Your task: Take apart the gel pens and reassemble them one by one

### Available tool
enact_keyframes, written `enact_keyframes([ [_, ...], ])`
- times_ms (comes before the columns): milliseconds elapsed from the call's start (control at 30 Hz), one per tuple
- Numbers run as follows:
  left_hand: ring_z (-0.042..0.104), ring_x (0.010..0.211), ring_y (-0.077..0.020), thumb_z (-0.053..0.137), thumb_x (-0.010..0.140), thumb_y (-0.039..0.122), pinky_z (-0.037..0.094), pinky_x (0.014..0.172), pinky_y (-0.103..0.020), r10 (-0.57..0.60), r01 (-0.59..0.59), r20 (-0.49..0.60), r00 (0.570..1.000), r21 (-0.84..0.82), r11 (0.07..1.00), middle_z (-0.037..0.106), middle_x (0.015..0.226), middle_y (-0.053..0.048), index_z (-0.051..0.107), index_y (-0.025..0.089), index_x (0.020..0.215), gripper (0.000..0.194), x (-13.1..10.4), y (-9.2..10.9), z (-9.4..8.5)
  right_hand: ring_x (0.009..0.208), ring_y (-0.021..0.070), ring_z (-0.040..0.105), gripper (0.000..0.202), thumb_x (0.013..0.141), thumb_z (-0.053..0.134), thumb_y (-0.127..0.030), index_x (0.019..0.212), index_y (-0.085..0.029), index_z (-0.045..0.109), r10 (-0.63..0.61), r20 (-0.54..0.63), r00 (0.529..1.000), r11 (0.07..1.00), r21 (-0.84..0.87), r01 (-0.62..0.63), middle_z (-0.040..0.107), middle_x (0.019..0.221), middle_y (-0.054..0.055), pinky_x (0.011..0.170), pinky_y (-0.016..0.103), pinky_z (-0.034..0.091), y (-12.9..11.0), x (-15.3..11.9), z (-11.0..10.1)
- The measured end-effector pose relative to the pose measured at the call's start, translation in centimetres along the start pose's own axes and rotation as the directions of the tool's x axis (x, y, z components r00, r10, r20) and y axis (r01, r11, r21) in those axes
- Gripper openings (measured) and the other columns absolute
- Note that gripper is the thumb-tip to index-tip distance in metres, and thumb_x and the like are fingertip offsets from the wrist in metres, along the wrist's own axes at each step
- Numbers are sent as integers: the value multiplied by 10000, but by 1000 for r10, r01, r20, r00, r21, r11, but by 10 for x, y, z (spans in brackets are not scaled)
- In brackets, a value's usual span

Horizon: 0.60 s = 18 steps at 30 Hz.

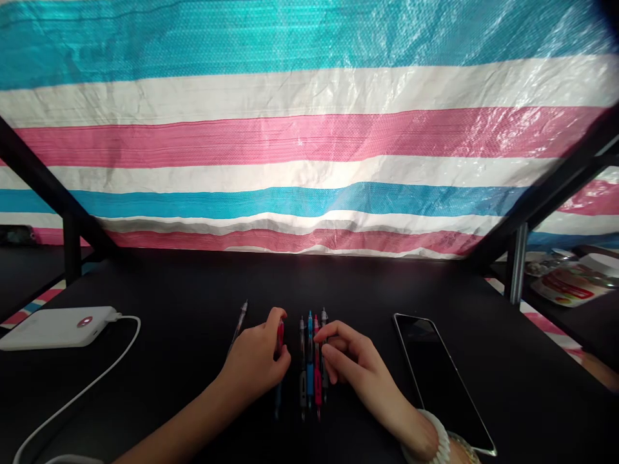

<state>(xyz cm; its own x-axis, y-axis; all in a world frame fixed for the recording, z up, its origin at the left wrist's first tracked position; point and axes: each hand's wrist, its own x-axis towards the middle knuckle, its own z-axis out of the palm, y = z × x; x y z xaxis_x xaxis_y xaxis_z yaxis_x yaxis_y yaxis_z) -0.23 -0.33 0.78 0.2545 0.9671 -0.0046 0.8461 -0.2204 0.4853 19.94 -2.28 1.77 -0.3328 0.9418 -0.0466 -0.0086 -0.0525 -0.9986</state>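
My left hand [256, 357] is closed around a red pen [280, 336], its red part showing between index finger and thumb. Below the thumb, a dark blue pen [278, 401] lies partly covered by that hand. A clear pen [242, 314] sticks out beyond the left wrist. My right hand [351, 357] is loosely curled, thumb and index finger apart, over a row of pens side by side. In that row are a grey pen [303, 386], a light blue pen [310, 377], a pink pen [318, 383] near the index fingertip, and another grey pen [324, 316] partly under the fingers.
At the left, a white power bank [53, 327] has a white cable [104, 376] curving toward the front. A black phone [442, 380] lies right of my right hand. Behind the black table [203, 277] hangs a striped plastic sheet [309, 138] between dark posts.
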Motion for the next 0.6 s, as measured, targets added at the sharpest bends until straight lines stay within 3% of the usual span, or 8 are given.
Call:
enact_keyframes([
  [100, 613, 618, -187, 522, 761, 173, 416, 624, -297, -18, 14, -36, 999, -105, 994, 607, 661, 40, 446, 207, 1202, 449, 2, -4, -1, 532, 110, 446, 257, 904, 599, -419, 957, -169, 577, -11, 1, 1000, 1000, -8, 11, 496, 554, -64, 553, 254, 332, 1, 0, -1],
  [200, 604, 620, -163, 563, 779, 203, 460, 646, -289, -27, -9, -91, 996, -382, 924, 603, 686, 58, 388, 212, 1301, 550, 2, -4, -7, 534, 115, 453, 279, 892, 612, -444, 948, -173, 577, -8, -8, 1000, 1000, -4, 8, 497, 554, -62, 560, 256, 342, 1, 0, -1],
  [267, 620, 679, -158, 592, 809, 246, 493, 693, -291, -50, -34, -121, 991, -607, 794, 620, 754, 45, 363, 224, 1359, 596, 1, -1, -12, 543, 118, 459, 284, 890, 616, -451, 947, -176, 576, -3, -6, 1000, 1000, 5, 3, 503, 562, -58, 558, 254, 344, 0, 0, -1],
  [367, 618, 740, -156, 630, 835, 310, 501, 714, -281, -132, -24, -120, 984, -823, 567, 630, 810, 9, 509, 202, 1264, 459, -1, 5, -18, 573, 120, 466, 280, 914, 588, -452, 948, -174, 588, 6, 16, 1000, 1000, -5, -6, 528, 605, -40, 562, 251, 357, -2, -1, 0],
  [467, 598, 744, -138, 685, 821, 331, 490, 703, -254, -213, -18, -104, 971, -927, 375, 643, 837, -15, 635, 176, 1059, 289, -1, 7, -16, 607, 119, 475, 333, 939, 541, -490, 965, -164, 604, 41, 86, 995, 999, -7, -40, 566, 705, -7, 559, 244, 372, -5, -2, 1],
  [600, 594, 773, -132, 704, 819, 301, 499, 755, -263, -209, -55, -89, 974, -985, 165, 635, 840, -11, 645, 179, 888, 152, 0, 8, -10, 566, 103, 463, 448, 953, 477, -569, 1015, -149, 618, 94, 218, 971, 995, -8, -95, 589, 721, 7, 523, 228, 353, -1, -3, 1],
])
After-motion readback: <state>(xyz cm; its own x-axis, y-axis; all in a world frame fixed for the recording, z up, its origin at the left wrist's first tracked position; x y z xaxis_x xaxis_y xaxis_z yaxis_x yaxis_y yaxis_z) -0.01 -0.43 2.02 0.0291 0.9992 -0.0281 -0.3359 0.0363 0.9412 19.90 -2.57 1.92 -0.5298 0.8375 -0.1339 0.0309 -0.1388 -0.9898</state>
